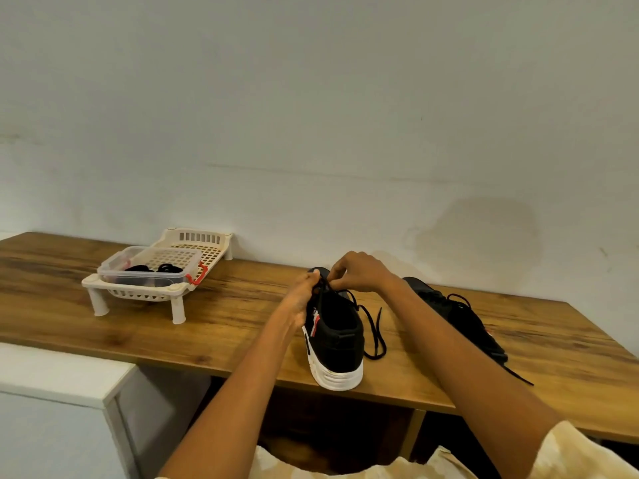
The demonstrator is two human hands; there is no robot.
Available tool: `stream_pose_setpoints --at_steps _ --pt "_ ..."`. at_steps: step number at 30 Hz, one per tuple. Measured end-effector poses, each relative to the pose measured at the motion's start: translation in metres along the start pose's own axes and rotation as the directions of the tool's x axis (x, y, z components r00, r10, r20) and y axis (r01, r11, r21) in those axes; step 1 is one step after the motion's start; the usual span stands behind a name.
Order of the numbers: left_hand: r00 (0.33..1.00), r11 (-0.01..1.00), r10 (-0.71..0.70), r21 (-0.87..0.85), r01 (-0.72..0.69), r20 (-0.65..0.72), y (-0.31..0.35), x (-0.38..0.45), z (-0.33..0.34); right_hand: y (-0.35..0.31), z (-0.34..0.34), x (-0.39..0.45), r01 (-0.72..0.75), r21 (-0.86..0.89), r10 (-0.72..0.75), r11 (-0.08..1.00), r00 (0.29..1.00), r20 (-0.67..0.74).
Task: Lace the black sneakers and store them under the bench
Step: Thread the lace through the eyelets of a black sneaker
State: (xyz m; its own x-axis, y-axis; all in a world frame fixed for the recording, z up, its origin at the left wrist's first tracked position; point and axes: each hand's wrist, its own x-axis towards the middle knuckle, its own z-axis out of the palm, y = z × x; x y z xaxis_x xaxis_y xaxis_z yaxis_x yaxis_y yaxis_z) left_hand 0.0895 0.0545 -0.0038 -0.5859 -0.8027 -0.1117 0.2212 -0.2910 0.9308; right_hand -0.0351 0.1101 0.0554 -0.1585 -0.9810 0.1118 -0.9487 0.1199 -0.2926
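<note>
A black sneaker (337,337) with a white sole is seen standing upright near the front edge of the wooden tabletop (224,316), heel toward the camera and toe away. Its black lace (375,331) is pinched at the top of the tongue area by both hands. The left hand (301,299) is closed, its fingers (313,279) gripping the lace from the left. The right hand (363,271) is curled over the top, fingertips pressed onto the same lace from the right. Loose lace ends are draped over the right side of the shoe onto the tabletop.

A second black sneaker (460,316) is observed to the right, partly hidden by the right forearm, with its own lace trailing off toward the front edge.

Well apart to the left, a cream slotted plastic rack (103,288) on short legs is noted. A clear plastic container (152,267) is resting in it, holding dark items that cannot be identified. A pale wall is seen behind; a white cabinet (62,378) is at lower left.
</note>
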Motion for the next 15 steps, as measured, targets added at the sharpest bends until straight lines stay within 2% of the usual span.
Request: stream_pose_setpoints --at_steps 5,9,12,15 --pt "0.999 0.999 0.013 0.034 -0.014 0.032 0.001 -0.002 -0.003 -0.007 0.008 -0.004 0.037 -0.086 -0.047 0.996 0.992 -0.118" --pt "0.998 0.998 0.038 0.044 -0.041 0.056 0.003 -0.009 -0.005 -0.005 0.018 -0.006 0.009 0.086 0.012 0.996 0.969 -0.245" --pt "0.997 0.996 0.028 0.081 -0.033 0.067 0.003 -0.009 -0.007 0.000 0.013 -0.006 -0.023 0.283 0.075 0.959 0.982 -0.172" --pt "0.990 0.937 0.085 0.328 -0.118 0.114 0.009 -0.004 -0.012 0.007 0.007 -0.010 -0.043 0.447 0.067 0.893 0.997 -0.037"
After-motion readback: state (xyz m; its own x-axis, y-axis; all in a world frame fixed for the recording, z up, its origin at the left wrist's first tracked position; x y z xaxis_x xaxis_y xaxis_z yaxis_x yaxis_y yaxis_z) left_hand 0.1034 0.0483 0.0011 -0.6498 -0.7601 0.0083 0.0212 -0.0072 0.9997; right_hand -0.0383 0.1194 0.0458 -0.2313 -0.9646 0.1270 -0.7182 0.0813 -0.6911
